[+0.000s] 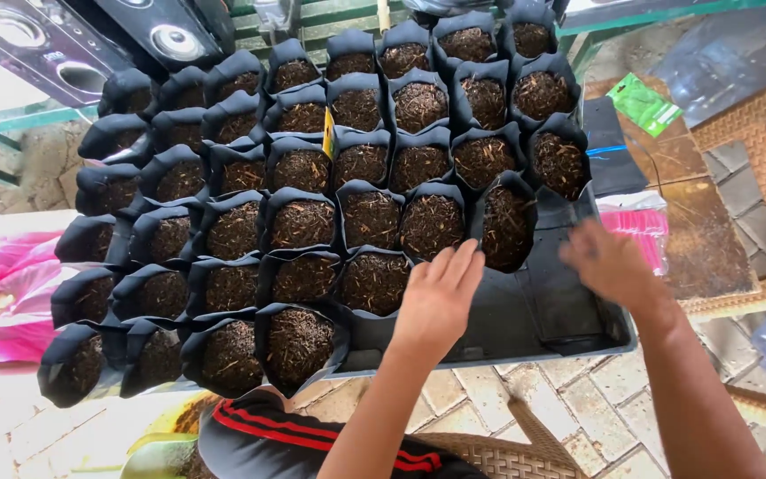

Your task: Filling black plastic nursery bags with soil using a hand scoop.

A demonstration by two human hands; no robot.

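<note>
Left hand [436, 302] flat, fingers [459, 263] together, touching soil-filled black grow bag [374, 282] at tray [578, 341] front row; bag just left of fingers; right hand [612, 262] blurred, finger state indeterminate, over bare tray corner, farther.

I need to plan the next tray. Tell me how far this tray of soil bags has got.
Done: most of the tray is packed with black bags filled with dark soil, standing in rows. In hand: the left hand reaches to the bag at the edge of the gap, while the right hand, blurred, hovers over bare tray. Left: the near right corner holds no bags.
</note>
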